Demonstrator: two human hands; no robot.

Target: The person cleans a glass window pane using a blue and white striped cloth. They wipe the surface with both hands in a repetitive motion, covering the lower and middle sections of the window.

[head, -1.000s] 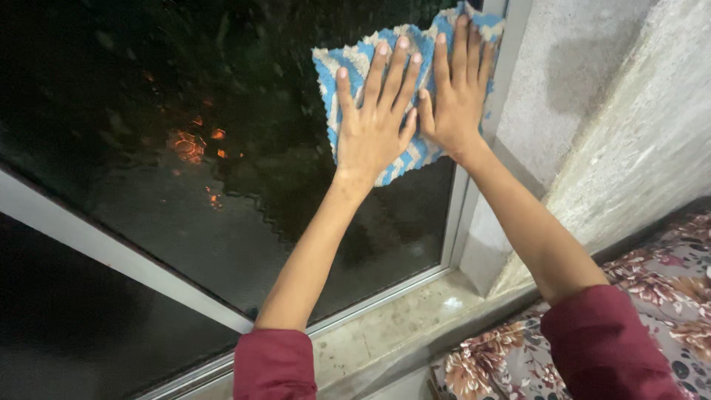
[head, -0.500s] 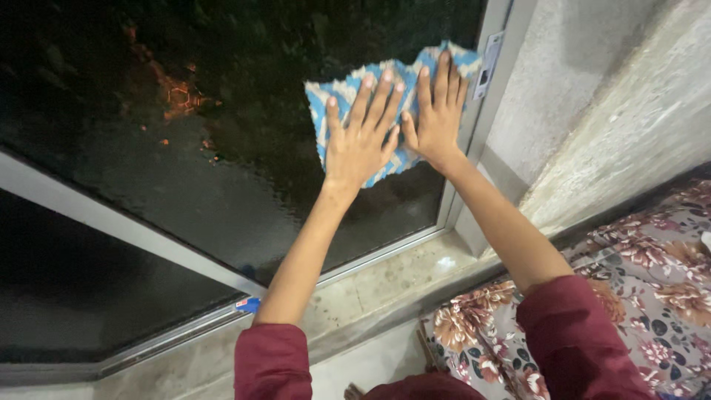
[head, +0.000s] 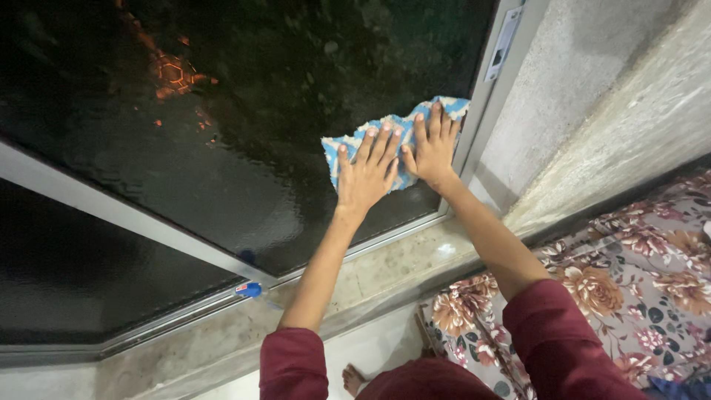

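Left hand (head: pixel 366 175) and right hand (head: pixel 432 148): fingers spread, palms flat, side by side, pinning blue-and-white cloth (head: pixel 385 137) to dark window glass (head: pixel 244 111), centre-right of frame, beside grey frame (head: pixel 485 96). Stone sill (head: pixel 370 274) below; floral bed cover (head: pixel 629 289) lower right.

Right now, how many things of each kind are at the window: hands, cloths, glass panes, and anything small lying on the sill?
Hands pressed flat on the cloth: 2, left hand and right hand
Blue and white cloth: 1
Dark glass panes: 2, the upper pane and the lower pane
Small blue object by the frame on the sill: 1
Total: 6
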